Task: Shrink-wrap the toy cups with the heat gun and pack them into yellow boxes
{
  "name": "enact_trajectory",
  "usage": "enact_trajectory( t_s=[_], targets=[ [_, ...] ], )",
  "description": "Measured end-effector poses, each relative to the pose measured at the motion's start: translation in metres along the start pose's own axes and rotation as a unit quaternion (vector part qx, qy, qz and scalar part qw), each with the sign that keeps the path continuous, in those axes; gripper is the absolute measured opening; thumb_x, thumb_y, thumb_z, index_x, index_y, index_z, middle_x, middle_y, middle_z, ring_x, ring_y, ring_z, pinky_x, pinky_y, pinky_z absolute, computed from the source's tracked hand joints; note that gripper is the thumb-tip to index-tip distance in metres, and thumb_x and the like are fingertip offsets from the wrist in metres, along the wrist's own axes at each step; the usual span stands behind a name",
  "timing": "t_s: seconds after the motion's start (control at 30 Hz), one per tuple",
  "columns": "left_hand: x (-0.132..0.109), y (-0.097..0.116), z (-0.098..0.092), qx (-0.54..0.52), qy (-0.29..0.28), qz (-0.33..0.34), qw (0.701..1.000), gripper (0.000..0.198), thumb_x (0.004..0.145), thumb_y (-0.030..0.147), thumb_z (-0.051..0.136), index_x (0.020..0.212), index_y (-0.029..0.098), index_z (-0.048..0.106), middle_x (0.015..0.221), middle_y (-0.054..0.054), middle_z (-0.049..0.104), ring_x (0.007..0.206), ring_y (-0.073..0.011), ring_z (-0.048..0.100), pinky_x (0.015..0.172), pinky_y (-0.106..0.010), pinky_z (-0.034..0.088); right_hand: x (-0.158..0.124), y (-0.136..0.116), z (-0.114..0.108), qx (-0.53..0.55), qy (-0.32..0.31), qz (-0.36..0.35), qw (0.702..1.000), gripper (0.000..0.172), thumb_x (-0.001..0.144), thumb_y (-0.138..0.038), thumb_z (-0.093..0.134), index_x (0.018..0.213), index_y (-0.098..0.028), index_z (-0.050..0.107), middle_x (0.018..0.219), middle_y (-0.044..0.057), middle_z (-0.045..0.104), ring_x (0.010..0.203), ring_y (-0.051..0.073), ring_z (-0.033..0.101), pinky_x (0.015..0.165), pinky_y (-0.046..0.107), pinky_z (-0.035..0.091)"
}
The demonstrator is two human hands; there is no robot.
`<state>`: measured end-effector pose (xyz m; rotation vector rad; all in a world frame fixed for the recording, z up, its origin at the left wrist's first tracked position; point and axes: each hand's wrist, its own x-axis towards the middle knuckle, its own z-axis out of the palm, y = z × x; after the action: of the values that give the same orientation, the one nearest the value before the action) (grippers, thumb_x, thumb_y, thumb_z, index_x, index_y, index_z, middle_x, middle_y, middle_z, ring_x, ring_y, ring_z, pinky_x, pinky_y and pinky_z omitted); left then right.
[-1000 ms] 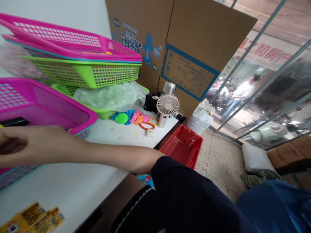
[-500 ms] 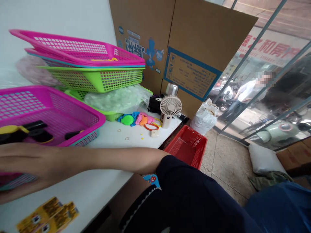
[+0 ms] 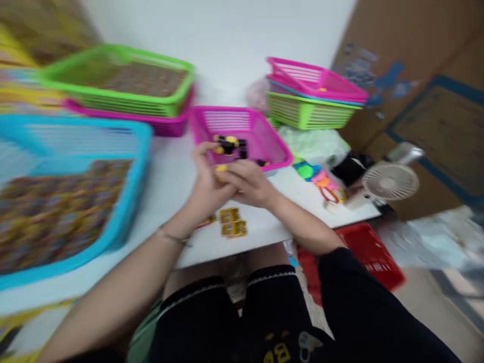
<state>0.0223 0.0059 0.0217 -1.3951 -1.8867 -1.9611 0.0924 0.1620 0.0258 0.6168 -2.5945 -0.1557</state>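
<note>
My left hand (image 3: 207, 184) and my right hand (image 3: 249, 182) meet above the white table, at the near edge of a magenta basket (image 3: 274, 146). Their fingers are closed together around a small yellow piece (image 3: 221, 168), mostly hidden by the fingers; motion blur hides its exact kind. Inside the basket lie several black-and-yellow cylindrical pieces (image 3: 228, 146), just beyond my left fingers. Below my hands, small yellow printed packets (image 3: 233, 223) lie on the table.
At left stands a blue basket (image 3: 141, 166) full of similar packets. Behind it, a green basket (image 3: 124, 98) sits on a magenta one. Stacked baskets (image 3: 313, 111), a handheld fan (image 3: 391, 181) and colourful small items (image 3: 315, 174) are at right. A red crate (image 3: 378, 257) stands below.
My view has swung left, bringing the blue basket and both hands into sight. My right hand, earlier reaching over the magenta basket, is now together with my left at the yellow piece.
</note>
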Motion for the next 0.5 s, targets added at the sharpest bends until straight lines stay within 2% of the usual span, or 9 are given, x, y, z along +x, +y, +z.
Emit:
enact_trajectory(
  t_s=[0.03, 0.1, 0.13, 0.2, 0.37, 0.5],
  targets=[
    [-0.001, 0.001, 0.0, 0.004, -0.004, 0.003, 1.0, 0.074, 0.078, 0.023, 0.076, 0.133, 0.025, 0.027, 0.089, 0.004, 0.055, 0.058, -0.0063, 0.051, 0.051, -0.02, 0.042, -0.002, 0.002, 0.01, 0.017, 0.04, -0.012, 0.999, 0.043, 0.108, -0.037, 0.04, 0.141, -0.02, 0.062, 0.13, 0.011, 0.066, 0.139, 0.022, 0.054, 0.121, 0.046, 0.045],
    [0.001, 0.002, 0.004, -0.002, -0.012, 0.006, 1.0, 0.069, 0.082, 0.021, 0.069, 0.133, 0.024, 0.023, 0.077, 0.008, 0.05, 0.057, -0.0096, 0.053, 0.052, -0.022, 0.041, -0.004, 0.006, 0.025, 0.019, 0.176, -0.032, 0.984, 0.037, 0.105, -0.037, 0.05, 0.134, -0.022, 0.066, 0.118, 0.011, 0.07, 0.125, 0.024, 0.062, 0.113, 0.046, 0.051],
    [0.002, 0.003, 0.007, -0.009, -0.014, 0.01, 1.0, 0.066, 0.083, 0.02, 0.066, 0.132, 0.025, 0.023, 0.074, 0.009, 0.047, 0.058, -0.0105, 0.054, 0.053, -0.023, 0.041, -0.006, 0.007, 0.028, 0.017, 0.219, -0.036, 0.975, 0.034, 0.103, -0.035, 0.054, 0.133, -0.025, 0.066, 0.117, 0.01, 0.07, 0.121, 0.024, 0.064, 0.111, 0.046, 0.051],
    [0.002, 0.007, 0.011, -0.025, -0.011, 0.014, 1.0, 0.062, 0.084, 0.019, 0.063, 0.131, 0.026, 0.023, 0.071, 0.01, 0.045, 0.059, -0.0112, 0.054, 0.055, -0.025, 0.042, -0.009, 0.007, 0.029, 0.021, 0.268, -0.033, 0.963, 0.033, 0.099, -0.033, 0.061, 0.131, -0.031, 0.066, 0.117, 0.008, 0.069, 0.117, 0.024, 0.064, 0.109, 0.047, 0.05],
    [-0.004, 0.014, 0.01, -0.053, -0.033, -0.02, 0.998, 0.07, 0.082, 0.016, 0.064, 0.137, 0.028, 0.022, 0.082, 0.007, 0.05, 0.06, -0.0095, 0.055, 0.054, -0.025, 0.041, -0.014, 0.007, 0.023, 0.066, 0.317, -0.036, 0.946, 0.034, 0.094, -0.039, 0.067, 0.127, -0.032, 0.064, 0.119, 0.008, 0.067, 0.115, 0.026, 0.063, 0.103, 0.049, 0.05],
    [-0.004, 0.009, 0.009, -0.048, -0.029, 0.002, 0.998, 0.071, 0.08, 0.013, 0.065, 0.136, 0.027, 0.023, 0.082, 0.007, 0.05, 0.061, -0.0095, 0.056, 0.055, -0.024, 0.042, -0.014, 0.01, 0.024, 0.042, 0.303, -0.026, 0.952, 0.028, 0.094, -0.041, 0.066, 0.121, -0.033, 0.065, 0.114, 0.007, 0.068, 0.112, 0.026, 0.064, 0.107, 0.053, 0.048]
  ],
)
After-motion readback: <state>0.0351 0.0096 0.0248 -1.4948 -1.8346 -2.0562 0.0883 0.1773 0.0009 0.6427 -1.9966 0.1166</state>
